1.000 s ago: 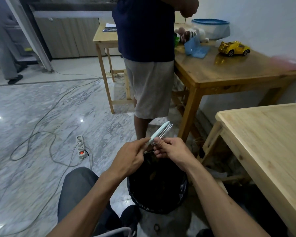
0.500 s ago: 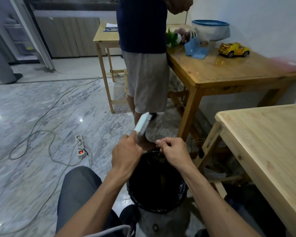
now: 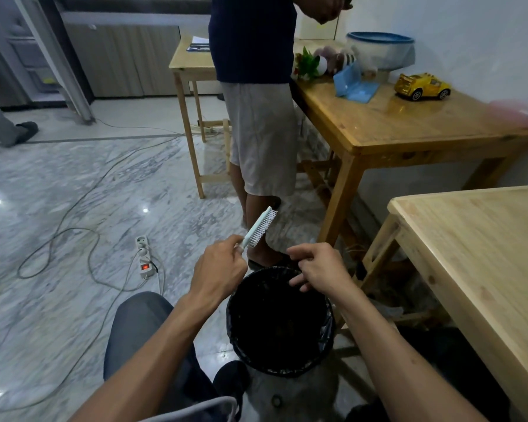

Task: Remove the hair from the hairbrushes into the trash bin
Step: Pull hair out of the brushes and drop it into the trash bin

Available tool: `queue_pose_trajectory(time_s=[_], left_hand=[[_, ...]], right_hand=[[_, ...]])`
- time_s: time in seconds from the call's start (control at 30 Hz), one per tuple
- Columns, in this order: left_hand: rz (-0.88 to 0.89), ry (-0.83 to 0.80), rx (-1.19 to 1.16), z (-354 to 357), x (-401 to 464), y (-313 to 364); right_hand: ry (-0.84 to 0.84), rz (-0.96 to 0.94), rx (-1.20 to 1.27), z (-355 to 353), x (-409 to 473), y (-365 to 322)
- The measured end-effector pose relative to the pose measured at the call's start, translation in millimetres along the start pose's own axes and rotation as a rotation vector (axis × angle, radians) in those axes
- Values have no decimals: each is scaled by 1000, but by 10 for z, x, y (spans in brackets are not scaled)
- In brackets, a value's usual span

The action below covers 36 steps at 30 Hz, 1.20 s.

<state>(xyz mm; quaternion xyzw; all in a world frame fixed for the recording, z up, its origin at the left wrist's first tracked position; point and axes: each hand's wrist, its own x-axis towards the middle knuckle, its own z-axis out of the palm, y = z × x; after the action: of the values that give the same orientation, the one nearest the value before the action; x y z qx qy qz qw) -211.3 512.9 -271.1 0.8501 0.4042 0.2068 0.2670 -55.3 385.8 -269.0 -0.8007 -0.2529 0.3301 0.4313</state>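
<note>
My left hand (image 3: 218, 271) grips the handle of a pale green hairbrush (image 3: 260, 227), which points up and to the right with its bristles facing right. My right hand (image 3: 319, 269) hovers over the far rim of the trash bin (image 3: 279, 322), a round bin lined with a black bag on the floor between my knees. Its thumb and forefinger are pinched together while the other fingers hang loose; any hair between them is too fine to see. The two hands are apart, the brush clear of the right hand.
Another person (image 3: 256, 95) stands just beyond the bin, one foot near its rim. A dark wooden table (image 3: 409, 129) carries a yellow toy car (image 3: 422, 86) and a blue-rimmed tub (image 3: 380, 50). A light wooden table (image 3: 482, 269) is at right. A power strip (image 3: 144, 254) and cables lie left.
My right hand left the brush bristles and dropped over the bin, then loosened its fingers. The left hand swung the brush up and to the left. The standing person shifted slightly.
</note>
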Motion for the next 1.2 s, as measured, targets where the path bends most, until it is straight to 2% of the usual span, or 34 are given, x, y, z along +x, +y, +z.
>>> queue_pose_trajectory(time_s=[0.1,0.17,0.23,0.3,0.43,0.63,0.7,0.87,1.0,1.2], left_hand=[[-7,-44,-81,9,-7,22],[-26,-77,-159,11,-3,35],[-32,-123,-209,9,-1,43],[-22,-181,-252,2,-6,48],[-10,-268,-336,-29,-47,76],[37,-293,-428,-80,-128,111],[18,-309,-421,-68,-131,87],[-81,-337,-323,-4,-88,14],[-67,-192,-54,58,-19,-60],[-51,-153,-50,16,-5,-57]], right_hand=[[164,-87,-226,-79,-4,-26],[209,-116,-362,-80,-1,-38],[207,-125,-355,-45,27,-29],[190,-107,-143,-24,70,-26],[105,62,437,11,163,-57],[151,278,764,7,218,-148],[130,312,751,-12,211,-136],[87,324,513,-48,158,-35],[59,319,359,-78,71,-35],[132,299,224,-57,97,11]])
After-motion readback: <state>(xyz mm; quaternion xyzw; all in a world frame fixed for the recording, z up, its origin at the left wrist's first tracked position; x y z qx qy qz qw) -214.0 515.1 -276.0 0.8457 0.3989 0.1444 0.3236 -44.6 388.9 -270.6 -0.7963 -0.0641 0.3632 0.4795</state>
